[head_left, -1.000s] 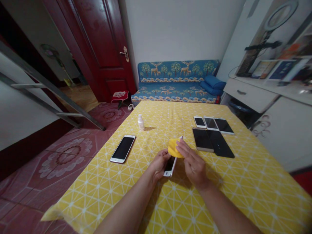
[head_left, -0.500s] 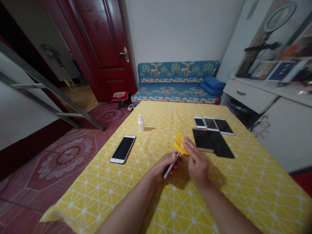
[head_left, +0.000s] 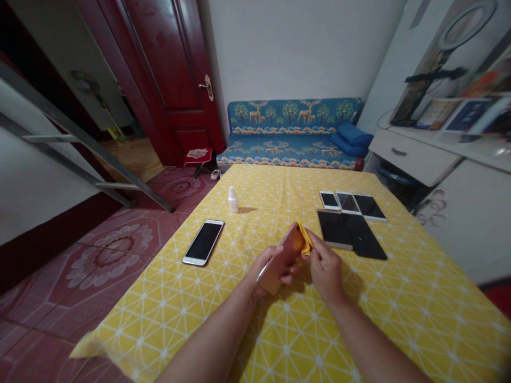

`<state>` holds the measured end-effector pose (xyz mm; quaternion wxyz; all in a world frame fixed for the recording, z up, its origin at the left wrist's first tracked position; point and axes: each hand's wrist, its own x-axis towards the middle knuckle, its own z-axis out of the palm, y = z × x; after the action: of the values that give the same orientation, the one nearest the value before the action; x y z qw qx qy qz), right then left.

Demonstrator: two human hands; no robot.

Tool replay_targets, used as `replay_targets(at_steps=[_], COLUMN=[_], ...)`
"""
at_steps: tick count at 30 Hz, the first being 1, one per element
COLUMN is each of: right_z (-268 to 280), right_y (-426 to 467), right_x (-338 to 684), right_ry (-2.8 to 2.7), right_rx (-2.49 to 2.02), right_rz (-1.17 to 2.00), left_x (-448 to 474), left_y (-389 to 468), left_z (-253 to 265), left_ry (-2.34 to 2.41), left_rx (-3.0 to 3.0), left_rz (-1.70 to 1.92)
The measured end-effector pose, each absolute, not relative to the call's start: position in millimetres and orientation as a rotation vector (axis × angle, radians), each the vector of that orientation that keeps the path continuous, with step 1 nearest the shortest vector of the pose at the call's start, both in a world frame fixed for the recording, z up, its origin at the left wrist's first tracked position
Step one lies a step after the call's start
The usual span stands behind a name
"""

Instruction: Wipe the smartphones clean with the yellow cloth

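Note:
A pinkish smartphone (head_left: 278,261) is tilted above the table, gripped along its edges by my left hand (head_left: 264,265). My right hand (head_left: 326,267) pinches a yellow cloth (head_left: 306,240) against the phone's far end. To the left, a white-framed smartphone (head_left: 203,242) lies face up with a dark screen. A small white bottle (head_left: 233,201) stands upright behind it. Right of my hands lie several more phones in two rows, among them a dark phone with a gold edge (head_left: 334,229) and a black phone (head_left: 364,237).
The table wears a yellow patterned tablecloth (head_left: 191,324). Beyond its far edge is a blue bench seat (head_left: 279,143). A white cabinet (head_left: 451,213) flanks the right side, and a metal ladder (head_left: 91,151) leans at the left.
The phone in my left hand has turned from edge-on to show its broad pinkish face. The cloth in my right hand has moved from flat over its end to folded around the far edge.

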<state>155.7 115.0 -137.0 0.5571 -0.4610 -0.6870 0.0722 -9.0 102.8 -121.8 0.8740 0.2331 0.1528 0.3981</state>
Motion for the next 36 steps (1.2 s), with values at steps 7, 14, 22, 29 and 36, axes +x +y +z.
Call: replay_targets(at_steps=[7,14,22,29,36], right_z=[-130.9,-130.4,-116.8,-104.7,-118.8], right_y=[111.7,109.9,97.3,79.9,103.6], right_x=[153.2,146.1,140.3,134.7,144.0], right_ry=[-1.793,-1.954,-2.193,-2.321,-2.233], right_rx=[-1.006,-0.887,-0.748,-0.429,-0.888], right_rz=[0.22,0.212,0.246,0.305,0.165], left_x=[-7.4,-11.8,-13.6,-25.8,-14.1], left_y=[101.7,104.1,112.4,107.2,108.0], left_z=[-117.2,-119.9,-124.4,-119.9,-121.5], left_ry=[0.249,0.314,0.32,0.228,0.273], left_rx=[0.278,0.157,0.066,0.103,0.18], left_rz=[0.881,0.897,1.008,0.89,1.018])
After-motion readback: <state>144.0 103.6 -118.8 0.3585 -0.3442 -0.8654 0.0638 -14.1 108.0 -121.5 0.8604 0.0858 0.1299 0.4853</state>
